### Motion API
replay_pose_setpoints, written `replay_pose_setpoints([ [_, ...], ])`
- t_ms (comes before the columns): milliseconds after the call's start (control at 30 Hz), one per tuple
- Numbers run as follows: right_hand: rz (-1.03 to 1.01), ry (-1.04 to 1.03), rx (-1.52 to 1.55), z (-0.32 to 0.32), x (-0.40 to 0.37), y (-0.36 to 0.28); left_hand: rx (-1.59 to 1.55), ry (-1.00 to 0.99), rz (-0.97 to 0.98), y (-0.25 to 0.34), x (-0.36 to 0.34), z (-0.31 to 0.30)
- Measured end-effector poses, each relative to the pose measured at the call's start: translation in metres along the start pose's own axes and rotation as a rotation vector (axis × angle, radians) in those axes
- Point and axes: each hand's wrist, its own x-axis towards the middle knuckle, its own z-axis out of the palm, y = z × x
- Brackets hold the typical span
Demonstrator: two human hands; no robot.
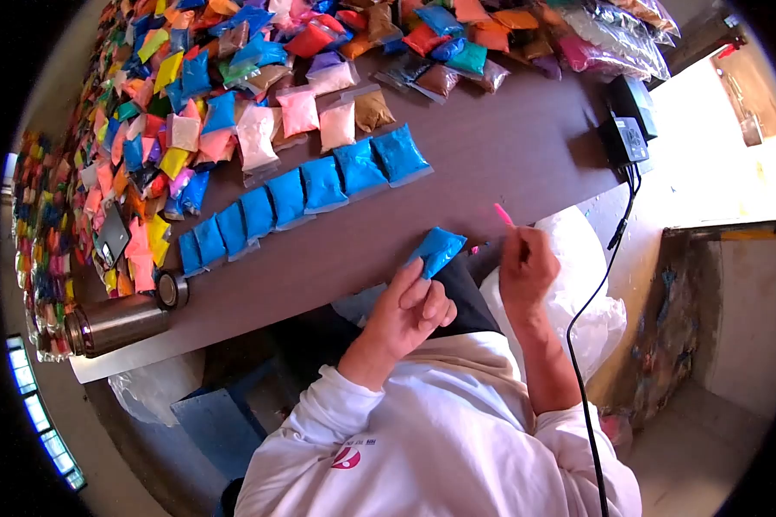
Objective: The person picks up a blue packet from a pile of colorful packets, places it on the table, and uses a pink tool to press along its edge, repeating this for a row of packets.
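Note:
A small blue packet (441, 251) of soft material in clear film is pinched in my left hand (408, 308), above the table's front edge. My right hand (528, 269) is a closed fist just to the right, apart from the packet. From its top pokes a thin pink stick (503, 214) whose exact kind I cannot make out. Beyond my hands, several similar blue packets lie in a slanting row, one of them a blue packet (323, 184) near the middle.
Heaped packets of many colours (233, 52) cover the back and left of the brown table (491, 155). A steel flask (121, 326) lies at the left edge near a dark phone (112, 234). A black power adapter (625, 140) trails a cable on the right, near white plastic (569, 284).

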Motion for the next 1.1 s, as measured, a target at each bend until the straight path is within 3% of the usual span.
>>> replay_pose_setpoints([
  [33,-0.001,-0.006,0.005,-0.001,-0.002,-0.006,0.002,0.006,0.005,0.000,-0.002,0.000],
  [100,-0.235,-0.144,0.148,-0.001,-0.011,-0.021,0.008,0.014,-0.007,0.000,-0.006,0.001],
  [167,-0.252,-0.187,0.167,0.004,-0.014,-0.029,-0.046,-0.024,-0.052,0.001,-0.003,0.003],
  [233,0.063,-0.269,0.426,0.008,-0.014,-0.034,-0.063,-0.048,-0.049,0.003,-0.004,0.004],
  [267,0.218,-0.411,0.526,0.003,-0.012,-0.036,-0.081,-0.067,-0.051,0.003,-0.005,0.004],
  [367,0.234,-0.559,0.630,0.005,-0.010,-0.042,-0.083,-0.098,-0.091,0.001,-0.006,0.001],
  [400,0.150,-0.487,0.589,0.010,-0.007,-0.041,-0.084,-0.099,-0.091,-0.001,-0.006,0.001],
  [567,0.155,-0.508,0.297,-0.001,0.026,-0.042,0.232,0.116,-0.062,-0.009,-0.009,-0.001],
  [700,0.089,-0.589,0.041,-0.004,0.050,-0.042,0.359,0.154,-0.009,-0.007,-0.005,-0.009],
  [767,0.043,-0.626,-0.014,0.000,0.054,-0.045,0.611,0.128,0.076,-0.007,-0.002,-0.010],
  [900,0.044,-0.648,-0.024,0.016,0.053,-0.051,0.809,0.171,0.165,-0.011,0.004,-0.015],
  [1000,0.036,-0.599,0.206,0.025,0.047,-0.044,0.995,0.258,0.222,-0.011,0.006,-0.019],
  [1067,0.237,-0.518,0.443,0.021,0.045,-0.037,0.971,0.272,0.268,-0.014,0.009,-0.022],
  [1100,0.239,-0.518,0.443,0.016,0.046,-0.032,0.971,0.272,0.266,-0.014,0.010,-0.022],
])
